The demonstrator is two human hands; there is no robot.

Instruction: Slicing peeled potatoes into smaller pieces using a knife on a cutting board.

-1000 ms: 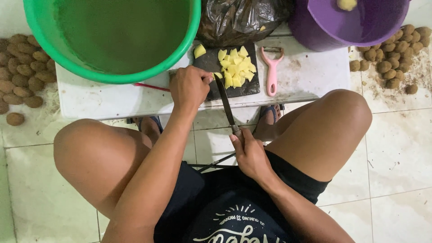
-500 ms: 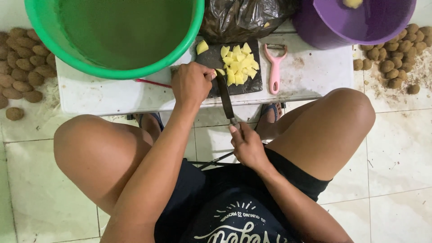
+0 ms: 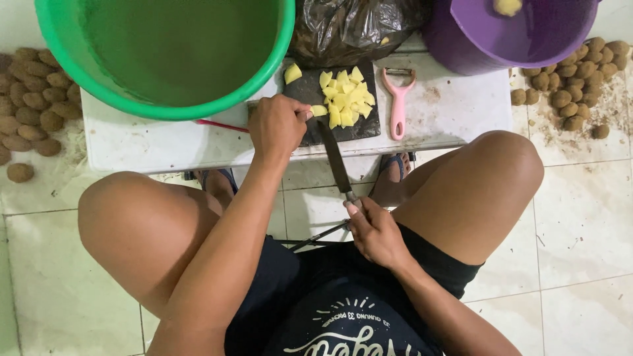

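A dark cutting board (image 3: 359,128) lies on a low white table (image 3: 448,115) and carries a heap of yellow potato cubes (image 3: 346,99). My left hand (image 3: 277,125) is curled on the board's left side, fingers pressing a piece of potato I can barely see. My right hand (image 3: 376,231) grips the handle of a long knife (image 3: 335,158), whose blade reaches up onto the board beside my left fingers. One loose cube (image 3: 292,72) sits at the board's far left corner.
A big green basin (image 3: 59,59) stands at the table's left, a purple bucket (image 3: 461,46) at the right, a dark plastic bag (image 3: 349,26) between them. A pink peeler (image 3: 398,99) lies right of the board. Unpeeled brown potatoes are heaped on the floor left (image 3: 30,112) and right (image 3: 573,92).
The knife and my right hand have drawn back toward me, after pushing forward half a second ago. My left hand stays on the board.
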